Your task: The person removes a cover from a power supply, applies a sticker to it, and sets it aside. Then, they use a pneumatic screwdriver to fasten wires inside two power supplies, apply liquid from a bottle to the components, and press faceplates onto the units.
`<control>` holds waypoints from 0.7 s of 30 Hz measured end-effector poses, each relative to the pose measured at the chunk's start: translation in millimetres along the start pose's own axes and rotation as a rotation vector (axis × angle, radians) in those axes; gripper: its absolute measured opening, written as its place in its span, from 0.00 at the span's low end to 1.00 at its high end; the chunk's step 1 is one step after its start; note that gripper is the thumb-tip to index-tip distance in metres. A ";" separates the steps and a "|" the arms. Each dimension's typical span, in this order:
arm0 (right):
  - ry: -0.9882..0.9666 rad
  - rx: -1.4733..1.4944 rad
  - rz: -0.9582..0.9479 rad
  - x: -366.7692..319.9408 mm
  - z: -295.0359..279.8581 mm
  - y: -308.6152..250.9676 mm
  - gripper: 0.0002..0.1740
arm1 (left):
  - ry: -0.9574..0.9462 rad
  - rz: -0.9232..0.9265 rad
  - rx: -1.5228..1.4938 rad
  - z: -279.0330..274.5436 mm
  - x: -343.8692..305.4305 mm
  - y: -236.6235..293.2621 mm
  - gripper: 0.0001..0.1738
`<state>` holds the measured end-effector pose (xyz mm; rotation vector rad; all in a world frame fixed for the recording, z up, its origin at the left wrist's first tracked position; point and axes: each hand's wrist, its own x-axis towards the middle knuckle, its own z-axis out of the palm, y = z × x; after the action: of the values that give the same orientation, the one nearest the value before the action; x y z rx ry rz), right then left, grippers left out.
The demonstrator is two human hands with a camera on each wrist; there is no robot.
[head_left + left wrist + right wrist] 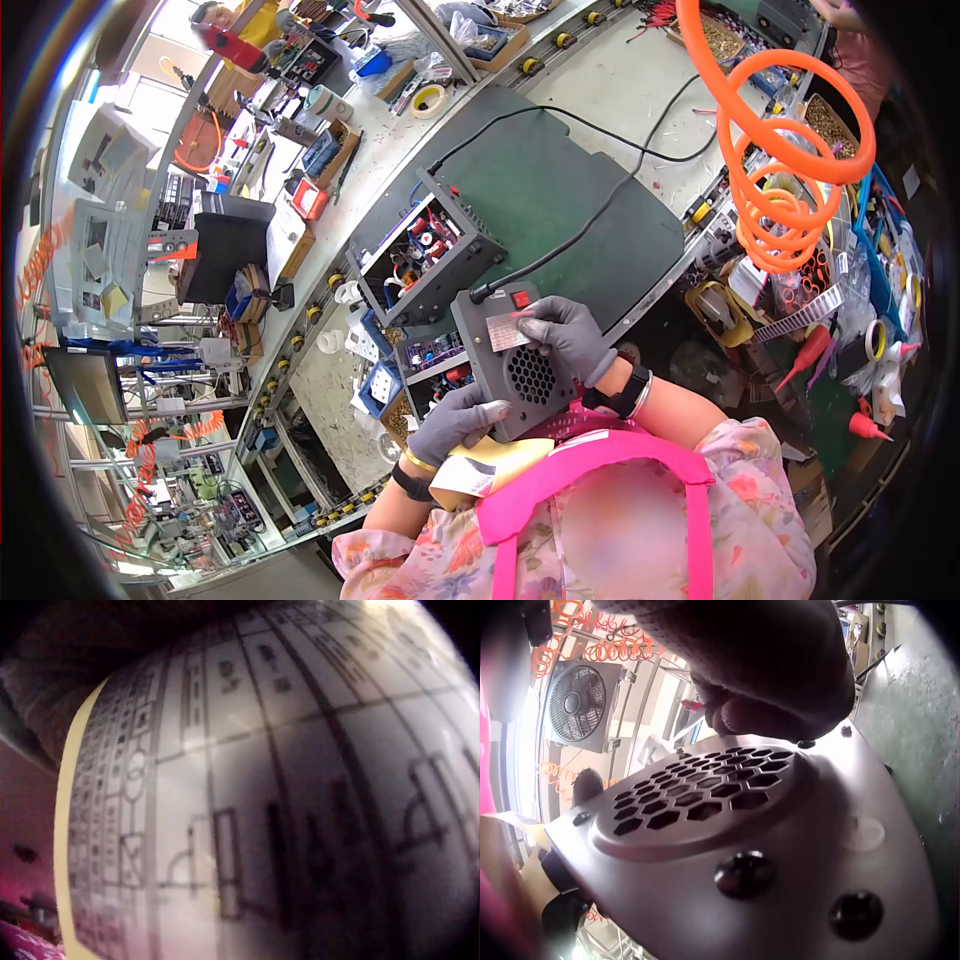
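Note:
A dark grey metal case (pixel 475 345) with a honeycomb grille (pixel 697 787) and a red switch (pixel 520 299) stands tilted before the person. My gloved right hand (pixel 570 340) pinches a small, shiny printed label (pixel 508 333) over the panel, above the grille. At the lower left corner of the panel is my gloved left hand (pixel 450 430), its thumb reaching onto the edge. A yellow-backed label sheet (pixel 505 465) is held in that hand and bends toward the wrist. Its printed side (pixel 247 787) fills the left wrist view; the fingers behind it are hidden.
Behind the case, an open unit with exposed circuitry (pixel 420 250) lies on the green mat (pixel 560 220). A black cable (pixel 590 215) runs from the case across the mat. An orange coiled hose (pixel 790 160) hangs at right. Blue bins (pixel 380 385) stand at left.

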<state>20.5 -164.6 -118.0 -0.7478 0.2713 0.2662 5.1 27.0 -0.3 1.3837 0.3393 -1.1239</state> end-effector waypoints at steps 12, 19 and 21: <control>0.016 -0.152 0.054 4.7 4.7 -4.8 0.05 | -0.014 -0.026 0.028 1.8 0.6 4.3 0.15; 0.010 -0.140 0.050 8.7 4.5 -4.3 0.05 | -0.016 -0.018 0.048 -1.4 3.4 0.2 0.15; 0.013 -0.151 0.057 9.3 4.0 -4.4 0.06 | -0.016 -0.013 0.058 -0.8 3.4 0.1 0.14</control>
<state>31.2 -163.6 -115.5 -0.8923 0.2867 0.3385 7.2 26.2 -3.0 1.4245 0.3065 -1.1629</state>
